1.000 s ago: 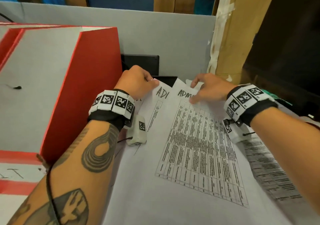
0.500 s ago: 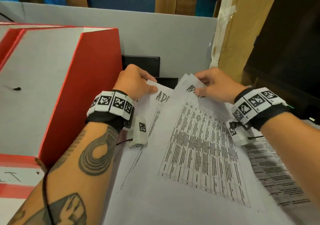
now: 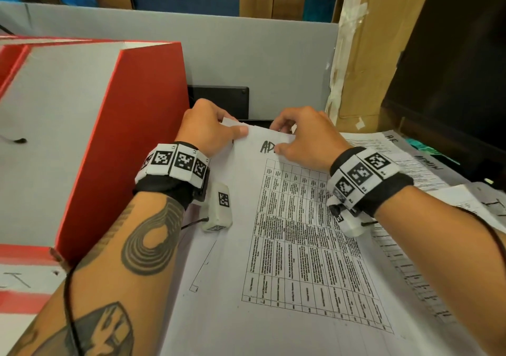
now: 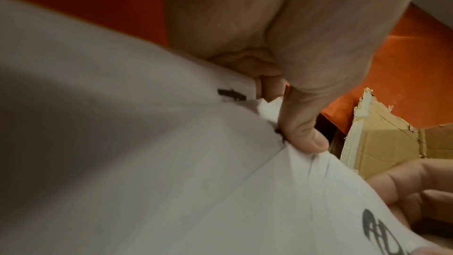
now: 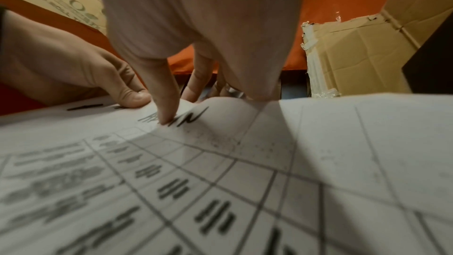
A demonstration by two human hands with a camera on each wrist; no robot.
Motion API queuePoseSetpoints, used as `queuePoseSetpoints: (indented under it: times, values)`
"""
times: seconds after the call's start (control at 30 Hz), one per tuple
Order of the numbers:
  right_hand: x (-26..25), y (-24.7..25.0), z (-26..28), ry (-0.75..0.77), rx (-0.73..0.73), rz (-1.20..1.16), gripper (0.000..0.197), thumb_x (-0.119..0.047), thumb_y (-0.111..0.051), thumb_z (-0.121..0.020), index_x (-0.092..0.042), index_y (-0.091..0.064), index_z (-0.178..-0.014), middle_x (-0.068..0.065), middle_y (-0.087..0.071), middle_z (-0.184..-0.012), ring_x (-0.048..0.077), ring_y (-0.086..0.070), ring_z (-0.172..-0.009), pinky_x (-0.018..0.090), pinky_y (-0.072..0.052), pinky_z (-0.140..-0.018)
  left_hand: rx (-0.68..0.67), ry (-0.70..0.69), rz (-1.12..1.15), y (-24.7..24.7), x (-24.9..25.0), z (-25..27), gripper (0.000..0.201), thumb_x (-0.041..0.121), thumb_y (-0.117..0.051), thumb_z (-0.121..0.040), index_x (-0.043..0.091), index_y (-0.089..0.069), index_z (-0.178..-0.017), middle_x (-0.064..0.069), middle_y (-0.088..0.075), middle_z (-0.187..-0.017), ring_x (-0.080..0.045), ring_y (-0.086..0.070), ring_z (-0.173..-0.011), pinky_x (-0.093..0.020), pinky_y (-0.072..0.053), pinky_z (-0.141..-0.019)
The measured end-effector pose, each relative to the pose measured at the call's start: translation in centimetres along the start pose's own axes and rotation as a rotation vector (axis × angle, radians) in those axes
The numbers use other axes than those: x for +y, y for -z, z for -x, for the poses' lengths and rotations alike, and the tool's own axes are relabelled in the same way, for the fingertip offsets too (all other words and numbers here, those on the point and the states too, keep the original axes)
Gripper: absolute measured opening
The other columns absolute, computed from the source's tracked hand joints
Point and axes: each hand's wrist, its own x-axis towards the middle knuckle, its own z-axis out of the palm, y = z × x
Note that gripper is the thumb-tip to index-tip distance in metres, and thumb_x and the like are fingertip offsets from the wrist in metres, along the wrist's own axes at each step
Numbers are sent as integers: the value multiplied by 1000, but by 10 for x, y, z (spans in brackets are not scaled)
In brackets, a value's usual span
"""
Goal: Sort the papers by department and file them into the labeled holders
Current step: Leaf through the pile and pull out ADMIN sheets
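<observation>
The left hand (image 3: 210, 128) and right hand (image 3: 304, 136) both pinched the far edge of the ADMIN papers (image 3: 273, 246), which now lay stacked together, not spread as before, beside the red holder (image 3: 123, 150), so they looked ready to file.

Two hands are seen — left hand (image 3: 208, 128), right hand (image 3: 306, 139); one red holder (image 3: 123, 150) stands left of them.
</observation>
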Motion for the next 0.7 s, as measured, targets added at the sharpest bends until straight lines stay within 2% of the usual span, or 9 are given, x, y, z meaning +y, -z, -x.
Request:
queuePoseSetpoints:
  times: [0.07,0.23,0.3,0.37,0.47,0.53,0.63,0.67,0.7]
  values:
    - [-3,1,1,15,7,-16,29,-15,-84,-80,-27,-71,-104,-12,-67,-88,1,-60,-84,4,-34,-57,6,-2,-3,0,1,0,21,36,-82,-86,18,-82,-97,2,-76,-93,-14,-71,-89,-29,-57,-77]
    - [-10,-2,0,45,88,28,42,-24,-88,-78,-27,-66,-113,-10,-61,-105,9,-51,-97,7,-28,-66,47,-37,-10,1,3,2,27,40,-73,-93,15,-83,-89,2,-77,-92,-14,-68,-96,-27,-48,-79]
    - [-12,-3,-1,43,79,25,45,-24,-88,-78,-25,-65,-117,-9,-62,-104,10,-53,-97,9,-30,-65,53,-44,-4,1,2,2,27,41,-71,-94,17,-82,-86,3,-77,-91,-14,-68,-99,-28,-49,-82]
    - [-14,-3,-2,53,51,50,45,-23,-87,-81,-25,-68,-121,-10,-62,-106,9,-55,-94,12,-34,-67,14,-62,7,1,3,2,28,42,-69,-96,20,-82,-83,6,-77,-86,-13,-70,-92,-30,-54,-82]
    - [-12,-2,-4,65,67,47,24,-20,-83,-86,-25,-75,-108,-20,-56,-88,-4,-50,-74,9,-32,-62,-53,-70,37,3,6,6,31,40,-65,-99,20,-81,-81,6,-77,-81,-8,-72,-76,-24,-53,-69]
    - [-7,-2,-6,49,146,1,13,-21,-82,-87,-23,-79,-99,-19,-60,-83,-7,-48,-69,8,-32,-62,-65,-68,44,6,6,7,29,35,-62,-102,20,-82,-87,6,-78,-86,-7,-71,-76,-21,-49,-65]
    - [3,4,-8,-8,246,-68,8,-24,-83,-87,-26,-76,-84,-17,-60,-72,-2,-51,-66,20,-44,-66,-102,-55,6,11,2,6,21,19,-62,-101,25,-81,-107,8,-77,-91,0,-67,-70,-13,-47,-57]
    - [8,7,-8,-19,237,-84,9,-23,-81,-88,-25,-73,-84,-14,-61,-75,3,-56,-70,21,-46,-65,-95,-47,-4,11,0,5,19,17,-64,-100,24,-80,-107,7,-76,-88,2,-64,-66,-12,-49,-58]
    - [13,10,-10,-20,209,-108,10,-22,-79,-90,-24,-70,-87,-9,-65,-82,9,-62,-79,22,-48,-67,-66,-33,-4,11,-1,4,15,18,-68,-98,22,-81,-104,6,-76,-88,1,-66,-69,-15,-53,-65]
